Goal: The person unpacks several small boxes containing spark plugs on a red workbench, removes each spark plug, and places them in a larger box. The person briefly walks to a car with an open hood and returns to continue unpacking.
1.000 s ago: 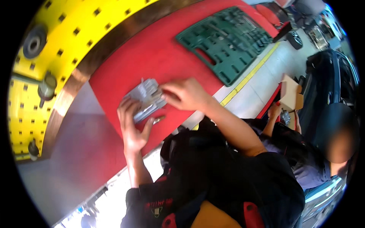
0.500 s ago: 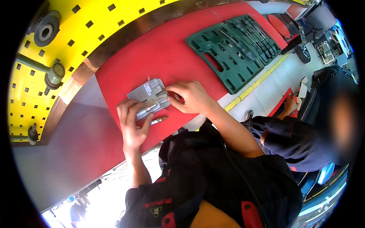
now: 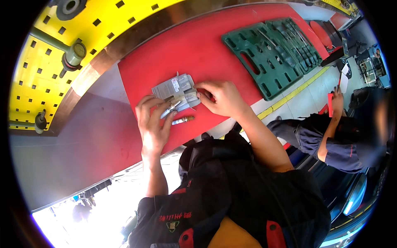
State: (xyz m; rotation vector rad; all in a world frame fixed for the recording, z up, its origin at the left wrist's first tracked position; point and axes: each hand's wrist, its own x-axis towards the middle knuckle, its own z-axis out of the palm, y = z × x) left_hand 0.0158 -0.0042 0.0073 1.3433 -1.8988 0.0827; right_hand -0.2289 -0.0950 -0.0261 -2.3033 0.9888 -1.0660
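A small grey-and-white cardboard box point(image 3: 165, 88) lies on the red tabletop with its end flaps open. My left hand point(image 3: 154, 124) reaches over the box's near edge, its fingers closed on a spark plug point(image 3: 170, 108) with a pale body. At the box's right end, my right hand point(image 3: 225, 98) pinches the edge of the opened box between thumb and index finger. Just to the right of my left thumb, a second spark plug point(image 3: 183, 120) with a brassy end lies on the red surface. My left fingers partly cover the held plug.
A green tool case point(image 3: 275, 76) with screwdrivers lies open at the table's far right. Along the back rises a yellow perforated panel point(image 3: 97, 35) with metal parts on it. A co-worker point(image 3: 331, 142) stands at the right, holding a red item point(image 3: 330, 105).
The head view has shifted, so table, box and hands appear farther right. Both hands keep nearly the same hold. The co-worker has changed posture and raised a hand with the red item.
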